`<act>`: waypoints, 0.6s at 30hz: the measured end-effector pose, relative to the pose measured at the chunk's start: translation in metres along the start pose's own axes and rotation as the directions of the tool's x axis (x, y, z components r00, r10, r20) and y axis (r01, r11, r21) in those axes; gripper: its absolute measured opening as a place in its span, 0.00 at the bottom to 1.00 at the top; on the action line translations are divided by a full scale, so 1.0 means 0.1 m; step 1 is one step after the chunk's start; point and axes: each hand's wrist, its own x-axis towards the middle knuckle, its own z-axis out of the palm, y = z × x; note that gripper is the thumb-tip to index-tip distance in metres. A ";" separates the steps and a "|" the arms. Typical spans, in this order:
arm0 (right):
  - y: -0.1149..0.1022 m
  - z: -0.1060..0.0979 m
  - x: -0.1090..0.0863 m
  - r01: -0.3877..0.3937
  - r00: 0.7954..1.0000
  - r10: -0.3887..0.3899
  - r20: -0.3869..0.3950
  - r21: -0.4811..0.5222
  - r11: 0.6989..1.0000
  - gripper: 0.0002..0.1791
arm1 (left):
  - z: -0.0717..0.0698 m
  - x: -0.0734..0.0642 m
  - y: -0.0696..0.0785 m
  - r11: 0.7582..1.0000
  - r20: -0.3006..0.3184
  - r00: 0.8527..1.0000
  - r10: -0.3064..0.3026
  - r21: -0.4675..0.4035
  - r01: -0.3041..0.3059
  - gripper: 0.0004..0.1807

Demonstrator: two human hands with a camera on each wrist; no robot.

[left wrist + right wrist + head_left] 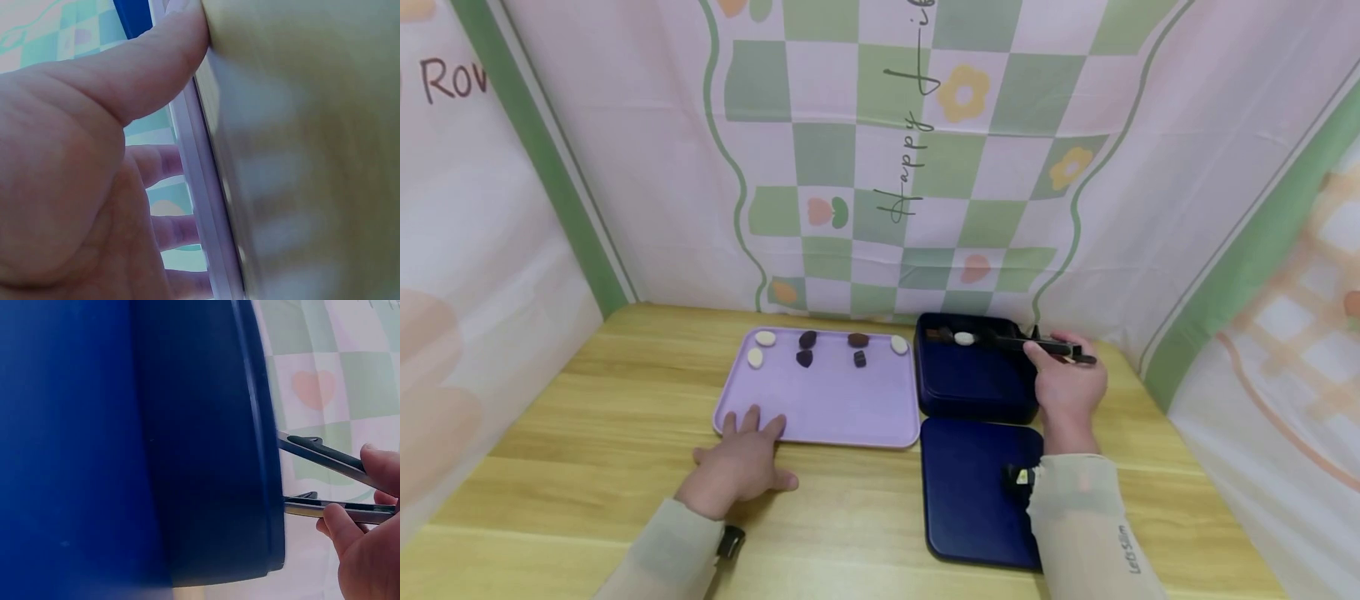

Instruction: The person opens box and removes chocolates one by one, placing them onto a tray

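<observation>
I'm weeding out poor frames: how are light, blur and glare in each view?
Head: fairly even light, the lilac rectangular tray clear; left wrist: dull, yellow wooden tabletop blurred with pale patches; right wrist: highlight edging the dark blue rectangular box, green-and-white checked cloth pale.

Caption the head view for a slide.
Right hand holding black tongs at an open navy box, left hand at the near edge of a lilac tray bearing chocolate-like pieces.

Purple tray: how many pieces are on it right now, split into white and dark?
White pieces: 3
Dark pieces, brown or black: 4
Total on the tray: 7
</observation>
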 end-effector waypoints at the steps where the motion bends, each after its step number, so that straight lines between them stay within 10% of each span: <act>1: 0.01 0.01 0.00 0.001 1.000 -0.001 -0.003 0.000 1.000 0.22 | 0.00 0.00 0.00 1.000 -0.001 1.000 0.002 0.001 -0.002 0.52; 10: -0.03 0.00 0.00 0.014 0.999 -0.015 -0.049 -0.023 1.000 0.22 | -0.02 -0.03 0.02 1.000 -0.003 1.000 0.005 -0.001 -0.005 0.51; 18: -0.24 -0.06 -0.10 0.019 1.000 -0.017 0.011 -0.260 0.965 0.24 | -0.04 -0.04 0.03 1.000 -0.001 1.000 0.001 0.003 -0.001 0.51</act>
